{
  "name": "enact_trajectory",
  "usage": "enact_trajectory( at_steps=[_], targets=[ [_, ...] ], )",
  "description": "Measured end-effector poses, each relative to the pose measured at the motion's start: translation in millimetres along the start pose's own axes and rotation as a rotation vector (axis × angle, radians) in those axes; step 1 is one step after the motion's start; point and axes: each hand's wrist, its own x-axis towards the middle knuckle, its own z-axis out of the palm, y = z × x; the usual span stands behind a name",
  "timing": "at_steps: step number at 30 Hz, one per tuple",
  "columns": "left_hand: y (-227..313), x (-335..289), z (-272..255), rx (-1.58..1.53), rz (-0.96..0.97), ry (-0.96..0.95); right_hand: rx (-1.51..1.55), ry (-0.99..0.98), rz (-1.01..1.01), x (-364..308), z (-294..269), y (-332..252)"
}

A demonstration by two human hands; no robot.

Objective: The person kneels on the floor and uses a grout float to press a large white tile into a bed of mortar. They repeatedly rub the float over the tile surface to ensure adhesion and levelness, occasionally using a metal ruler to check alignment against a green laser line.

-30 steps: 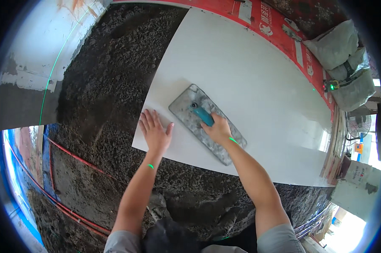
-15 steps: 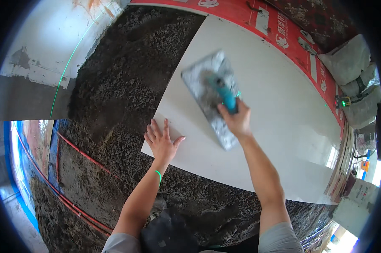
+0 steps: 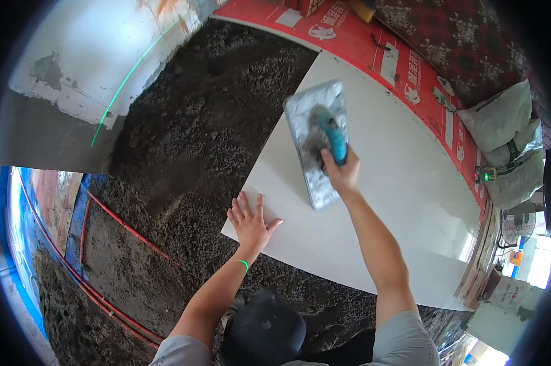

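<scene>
A large white tile lies on a bed of dark, crumbly mortar. Flat on its near left corner rests my left hand, fingers spread and holding nothing. My right hand is wrapped round the teal handle of a rectangular hand float with a grey, smeared plate. The float is over the left part of the tile, a little blurred; whether it touches the tile I cannot tell. A green laser line falls across my left wrist.
Red boards border the tile's far side, with white sacks at the right. A green-lit laser level stands beside the sacks. Red pipes run over the rough floor at left. A dark rounded shape is at the bottom.
The view has shifted, so most of the scene sits differently in the picture. The float has turned a little more upright in my right hand's grip. My left hand stays on the tile corner.
</scene>
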Motion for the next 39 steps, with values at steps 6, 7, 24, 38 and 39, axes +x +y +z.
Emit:
enact_trajectory(
  at_steps=[6,7,24,38,39],
  targets=[
    [13.5,7.5,-6.7,-0.023,0.042,-0.081,-0.532,-0.123,-0.104,-29.0,4.3,78.7],
    [15.9,-0.6,-7.9,-0.018,0.043,-0.123,-0.503,-0.145,-0.107,-36.5,0.5,80.7],
    [-4.9,3.9,-4.3,0.155,0.129,-0.149,-0.234,-0.3,-0.107,-121.8,-77.2,55.0],
    [-4.0,2.9,-4.5,0.273,0.091,-0.235,-0.399,-0.434,0.14,-168.5,-102.5,104.8],
    [-3.5,3.6,-5.6,0.299,0.099,-0.222,-0.397,-0.363,0.189,-169.6,-122.1,114.2]
  ],
)
